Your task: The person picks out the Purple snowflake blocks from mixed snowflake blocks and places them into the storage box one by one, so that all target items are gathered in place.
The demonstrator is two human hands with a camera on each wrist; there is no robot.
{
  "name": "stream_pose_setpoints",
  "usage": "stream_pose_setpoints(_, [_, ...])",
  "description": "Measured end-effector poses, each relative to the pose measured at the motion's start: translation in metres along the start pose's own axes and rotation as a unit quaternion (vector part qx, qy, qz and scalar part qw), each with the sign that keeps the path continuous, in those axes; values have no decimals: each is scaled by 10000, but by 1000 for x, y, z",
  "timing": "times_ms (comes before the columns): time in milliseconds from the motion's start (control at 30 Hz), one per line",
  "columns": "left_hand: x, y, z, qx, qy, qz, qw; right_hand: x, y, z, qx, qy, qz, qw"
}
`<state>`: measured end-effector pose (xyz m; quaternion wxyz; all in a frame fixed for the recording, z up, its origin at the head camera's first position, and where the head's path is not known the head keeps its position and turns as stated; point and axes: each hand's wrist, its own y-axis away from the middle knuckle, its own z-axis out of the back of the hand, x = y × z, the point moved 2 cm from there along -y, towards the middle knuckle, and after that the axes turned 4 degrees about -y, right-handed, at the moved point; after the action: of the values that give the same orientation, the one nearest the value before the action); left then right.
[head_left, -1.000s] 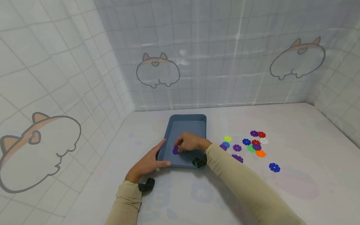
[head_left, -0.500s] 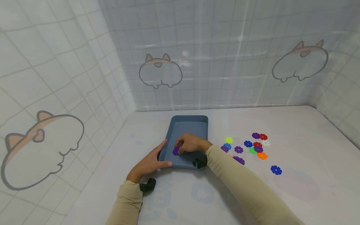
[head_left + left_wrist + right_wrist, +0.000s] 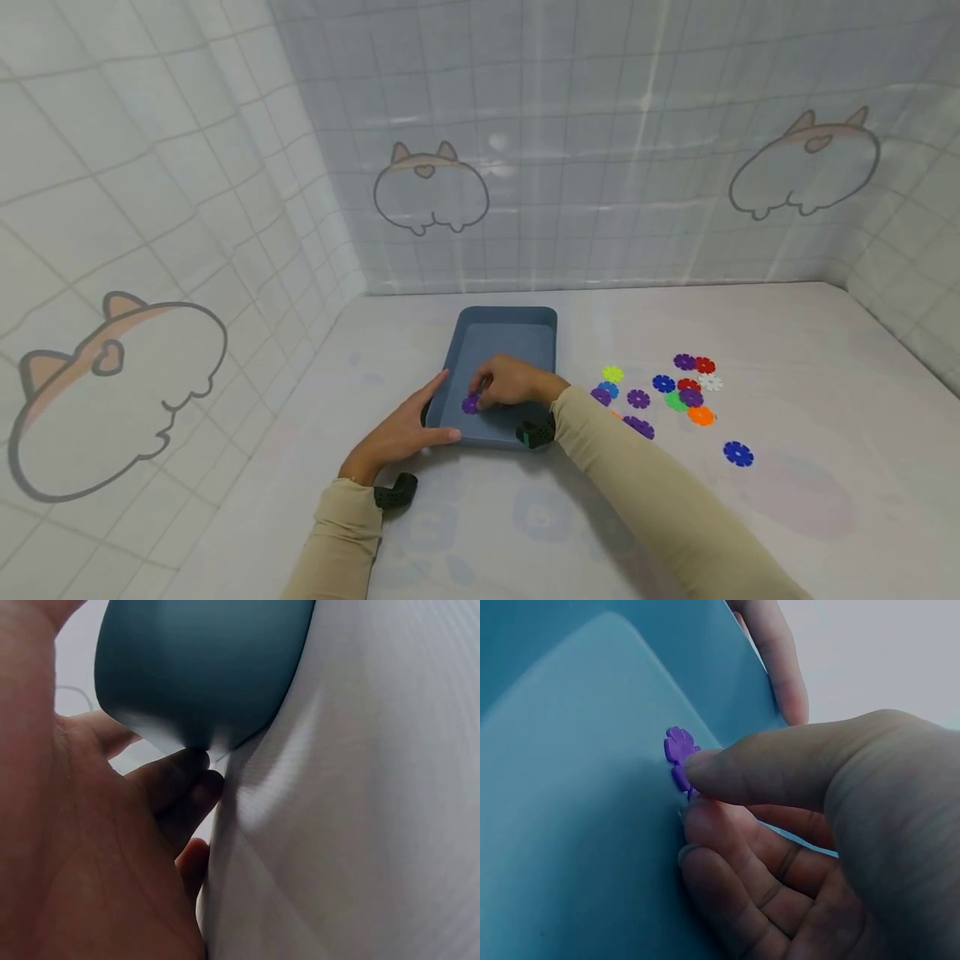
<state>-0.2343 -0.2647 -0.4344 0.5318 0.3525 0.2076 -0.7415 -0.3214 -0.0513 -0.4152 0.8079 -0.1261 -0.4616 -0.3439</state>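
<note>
Pinching a purple disc (image 3: 680, 749) low inside the blue-grey tray (image 3: 504, 342), in its near left part, with the right hand (image 3: 512, 382). Closing thumb and index finger onto the disc, and curling further fingers toward the palm, a detail showing in the right wrist view only. Pressing the thumb tip on the disc there and exposing part of its notched edge; leaving contact between disc and tray floor unclear.

Resting the left hand (image 3: 401, 429) at the tray's near left corner, spreading thumb and index finger wide along the near and left walls, and gripping no disc. Showing, in the left wrist view alone, lower fingers lightly bent close to the tray's outer wall and the white cloth (image 3: 480, 517).

Revealing, in the head view alone, loose discs right of the tray: yellow disc (image 3: 612, 373), white disc (image 3: 710, 382), green disc (image 3: 675, 403) partly overlapped, orange disc (image 3: 697, 414) and, farther apart, dark blue disc (image 3: 731, 457).
</note>
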Motion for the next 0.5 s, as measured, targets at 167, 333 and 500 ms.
stream_pose_setpoints(167, [0, 1, 0, -19, -23, 23, 10000, 1, 2, 1, 2, -10, -54, 10000])
stream_pose_setpoints(333, [1, 0, -1, 1, -71, 50, 10000, 2, 9, 4, -82, -219, 8, 9997])
stream_pose_setpoints(500, [2, -1, 0, -24, -64, 76, 9999, 3, 20, 9, -329, -745, 172, 9965])
